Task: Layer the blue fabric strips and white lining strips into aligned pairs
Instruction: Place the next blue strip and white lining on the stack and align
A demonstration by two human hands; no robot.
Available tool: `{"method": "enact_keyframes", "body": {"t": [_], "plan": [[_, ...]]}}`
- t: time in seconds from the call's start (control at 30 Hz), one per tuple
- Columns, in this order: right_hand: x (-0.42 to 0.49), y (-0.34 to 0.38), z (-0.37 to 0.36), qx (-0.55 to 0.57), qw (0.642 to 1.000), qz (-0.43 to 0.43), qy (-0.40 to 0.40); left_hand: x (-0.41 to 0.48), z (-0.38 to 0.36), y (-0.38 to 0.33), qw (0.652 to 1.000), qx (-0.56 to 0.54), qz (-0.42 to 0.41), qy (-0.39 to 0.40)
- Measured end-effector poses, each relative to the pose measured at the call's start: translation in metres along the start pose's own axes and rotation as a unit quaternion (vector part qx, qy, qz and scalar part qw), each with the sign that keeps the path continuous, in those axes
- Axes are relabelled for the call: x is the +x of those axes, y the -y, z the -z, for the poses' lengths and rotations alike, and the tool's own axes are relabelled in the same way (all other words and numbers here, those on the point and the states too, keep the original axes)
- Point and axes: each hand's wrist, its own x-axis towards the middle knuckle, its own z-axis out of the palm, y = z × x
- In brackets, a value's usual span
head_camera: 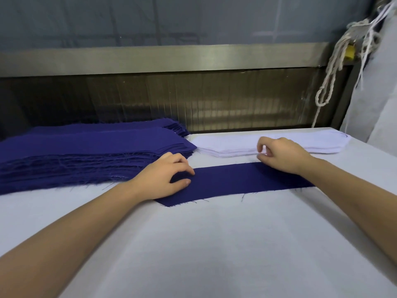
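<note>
Blue cloth, 1 single blue strip (236,181), lies flat on the white tabletop (214,244) right in front of me, its long axis running left to right with the right end a little farther from me than the left. My left hand (165,175) sits on its left end, fingers (184,182) loosely bent with the thumb and index tips resting on the cloth, apart from each other and not pinching it. My right hand (281,153) reaches across the strip's far edge to the near edge of the white lining stack (225,145), which lies just beyond the strip and parallel to it. There my thumb and index finger are curled close together at the stack's top layers; I cannot tell whether they have caught a layer. The blue stack (86,151) sits at the left rear, its right end just beside the lining stack's left end. What matters for the coming move, as I judge it, is that the lining lies straight beyond the blue strip with the same long axis, and my right hand is the nearer 1. So a top lining strip should only need drawing toward me, with no turning, while my left hand pins the blue end to keep it from sliding.
</note>
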Motion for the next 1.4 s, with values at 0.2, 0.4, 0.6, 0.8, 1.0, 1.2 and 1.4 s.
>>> {"method": "enact_keyframes", "body": {"t": [0.2, 0.4, 0.6, 0.8, 1.0, 1.2, 1.4], "plan": [[0.027, 0.045, -0.01, 0.016, 0.996, 0.085, -0.027, 0.005, -0.003, -0.008, 0.999, 0.049, 0.0, -0.007], [0.047, 0.07, -0.018, -0.053, 0.993, 0.103, -0.024, 0.012, 0.002, -0.013, 0.996, 0.084, 0.024, 0.023], [0.046, 0.07, -0.02, -0.012, 0.996, 0.071, -0.056, 0.021, 0.0, -0.018, 0.994, 0.089, 0.019, 0.055], [0.049, 0.067, -0.026, 0.112, 0.99, -0.013, -0.083, 0.028, -0.004, -0.02, 0.995, 0.068, -0.026, 0.066], [0.049, 0.065, -0.03, 0.266, 0.955, -0.054, -0.119, 0.033, -0.005, -0.016, 0.997, 0.045, -0.029, 0.054], [0.048, 0.068, -0.029, 0.278, 0.946, -0.055, -0.156, 0.058, -0.012, -0.02, 0.996, -0.067, 0.042, -0.037], [0.048, 0.068, -0.027, 0.268, 0.945, -0.059, -0.178, 0.087, -0.012, -0.041, 0.935, -0.314, 0.115, -0.119]]}}
